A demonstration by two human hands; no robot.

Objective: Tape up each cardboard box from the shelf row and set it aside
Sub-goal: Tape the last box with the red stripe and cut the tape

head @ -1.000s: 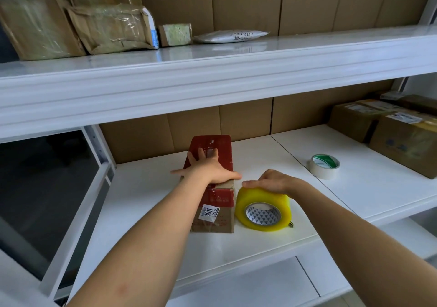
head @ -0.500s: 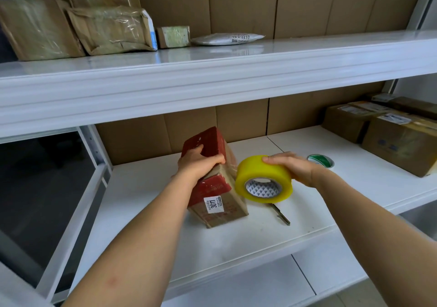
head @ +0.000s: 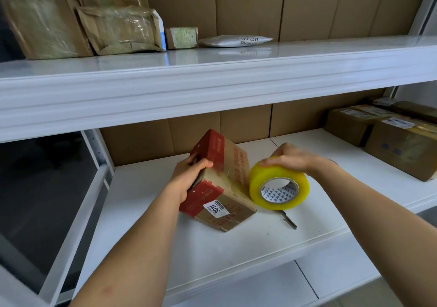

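Step in hand, as judged: taping the red-and-brown cardboard box point(head: 218, 183), which stands tilted on one lower edge on the white middle shelf point(head: 236, 247). Left hand point(head: 189, 176) grips the box's upper edge, fingers curled. Right hand point(head: 292, 158) grips the yellow tape roll point(head: 279, 183), touching the box at its 3 o'clock side. Next move calls for drawing tape over the seam while steadying the box.

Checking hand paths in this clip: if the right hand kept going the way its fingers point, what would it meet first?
Probably the red and brown cardboard box: the right hand, gripping the yellow tape roll, points leftward at its side. The roll looks nearly touching it; depth is unclear.
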